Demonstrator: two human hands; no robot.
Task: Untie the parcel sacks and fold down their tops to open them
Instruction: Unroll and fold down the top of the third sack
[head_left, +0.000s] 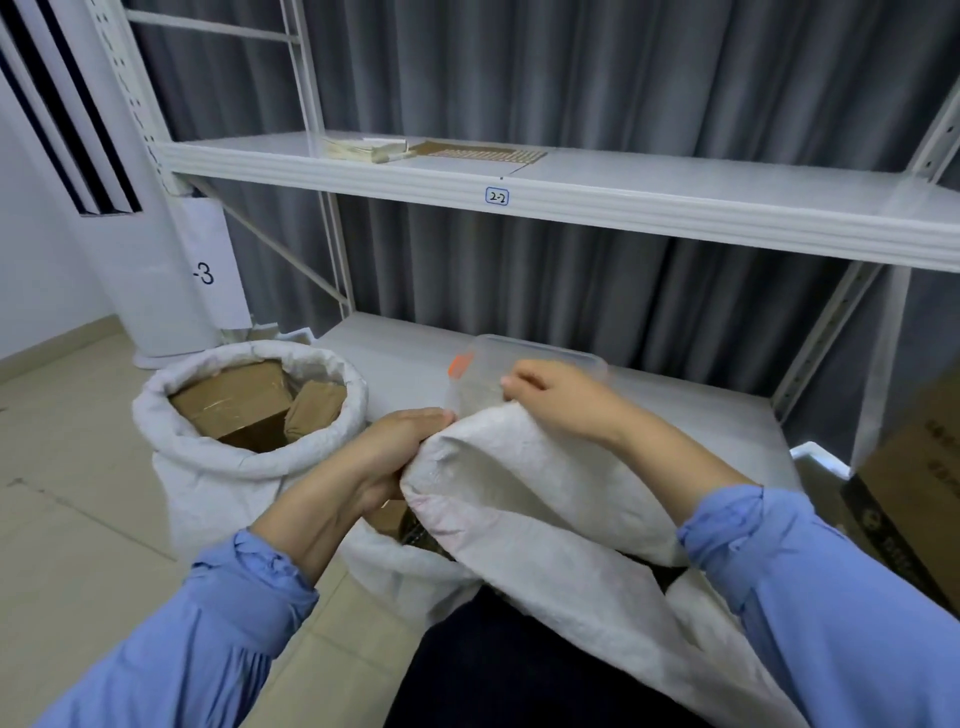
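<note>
You are gripping the raised top of the near sack (524, 493) in front of you: left hand (397, 452) clutching its left edge, right hand (563, 400) pinching its far rim. The second sack (208, 467) is standing open just beside it, on your left.

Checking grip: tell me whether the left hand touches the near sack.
Touching. The head view shows the left hand gripping the rim of the near sack.

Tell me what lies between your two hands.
Head view: the top of the white sack runs from left hand to right hand; a clear box stands behind.
</note>
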